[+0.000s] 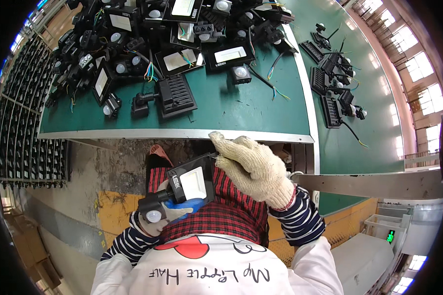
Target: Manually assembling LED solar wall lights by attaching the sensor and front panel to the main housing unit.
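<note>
My left hand (184, 210), in a grey and blue glove, is closed around a black floodlight (193, 182) over my lap. The lamp's pale rectangular panel faces up. A round white motion-sensor dome (153, 216) sits on its lower left end. My right hand (253, 169), in a cream knitted glove, is beside the lamp's upper right corner. Its fingers stretch to the left and nothing shows in them; whether they touch the corner I cannot tell. Beyond both hands, another floodlight (176, 96) lies finned side up on the green table (221, 123).
A heap of similar floodlights (123, 49) with loose coloured wires covers the table's far left. Several more lamps (332, 110) lie on a second green surface (379, 147) at right. A metal bar (374, 184) runs near my right elbow. Racks (29, 113) of dark parts stand at left.
</note>
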Available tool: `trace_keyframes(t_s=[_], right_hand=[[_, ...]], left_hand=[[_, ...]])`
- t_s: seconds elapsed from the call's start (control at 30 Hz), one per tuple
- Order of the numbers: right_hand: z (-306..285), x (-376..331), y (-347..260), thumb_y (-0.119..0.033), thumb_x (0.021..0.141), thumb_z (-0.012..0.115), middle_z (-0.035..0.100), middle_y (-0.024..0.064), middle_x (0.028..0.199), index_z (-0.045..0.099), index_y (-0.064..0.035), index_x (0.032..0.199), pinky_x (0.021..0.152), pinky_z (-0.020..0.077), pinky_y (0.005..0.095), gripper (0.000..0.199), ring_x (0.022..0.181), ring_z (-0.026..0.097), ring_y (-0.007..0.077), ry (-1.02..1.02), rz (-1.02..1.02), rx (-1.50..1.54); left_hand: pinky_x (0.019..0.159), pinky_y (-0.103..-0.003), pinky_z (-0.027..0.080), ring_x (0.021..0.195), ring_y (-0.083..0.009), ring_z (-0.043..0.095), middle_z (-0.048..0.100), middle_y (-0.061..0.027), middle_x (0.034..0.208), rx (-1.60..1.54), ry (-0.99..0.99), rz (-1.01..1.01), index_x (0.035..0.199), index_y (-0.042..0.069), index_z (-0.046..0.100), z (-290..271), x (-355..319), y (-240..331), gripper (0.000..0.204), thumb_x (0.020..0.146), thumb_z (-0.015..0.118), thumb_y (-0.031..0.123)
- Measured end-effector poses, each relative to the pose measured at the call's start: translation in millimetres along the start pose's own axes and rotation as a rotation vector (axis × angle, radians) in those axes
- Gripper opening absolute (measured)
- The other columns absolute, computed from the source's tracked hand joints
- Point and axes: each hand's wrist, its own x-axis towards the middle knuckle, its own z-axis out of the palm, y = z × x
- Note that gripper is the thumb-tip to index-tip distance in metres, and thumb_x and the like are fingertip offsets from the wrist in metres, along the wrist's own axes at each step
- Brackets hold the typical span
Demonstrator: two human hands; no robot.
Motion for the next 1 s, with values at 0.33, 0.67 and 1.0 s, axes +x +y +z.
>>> trace_keyframes(t_s=[0.33, 0.67, 1.0], right_hand=[[-10.5, -5.5, -2.9, -0.017, 0.093, 0.062, 0.065, 0.0125, 0.085, 0.055, -0.0076, 0.132, 0.060, 0.0531, 0.0351, 0.041, 0.069, 0.066, 0.0270, 0.192, -0.014, 0.211], [-6.0, -28.5, -2.5, -0.027, 0.092, 0.063, 0.063, 0.0129, 0.086, 0.056, -0.0098, 0.128, 0.061, 0.0532, 0.0408, 0.041, 0.073, 0.066, 0.0334, -0.066, 0.219, -0.005], [21.1, -24.9, -9.0, -0.028, 0.093, 0.062, 0.063, 0.0115, 0.087, 0.052, -0.0115, 0.134, 0.056, 0.0531, 0.0417, 0.046, 0.068, 0.066, 0.0338, 0.039, 0.117, -0.040]], left_hand=[[0.097, -0.030, 0.050, 0.110, -0.0153, 0.061, 0.063, -0.0079, 0.122, 0.727, 0.157, -0.047, 0.135, 0.003, 0.050, 30.7, -25.1, 0.7, 0.059, 0.082, 0.076, 0.006], [0.099, -0.031, 0.049, 0.111, -0.0186, 0.063, 0.063, -0.0113, 0.123, 0.731, 0.025, -0.047, 0.133, 0.002, 0.053, 76.6, -16.5, -0.6, 0.050, 0.086, 0.070, 0.005], [0.097, -0.029, 0.049, 0.111, -0.0154, 0.061, 0.064, -0.0075, 0.120, 0.890, 0.120, -0.170, 0.130, 0.004, 0.056, 72.0, -7.9, 4.2, 0.051, 0.083, 0.076, 0.008]])
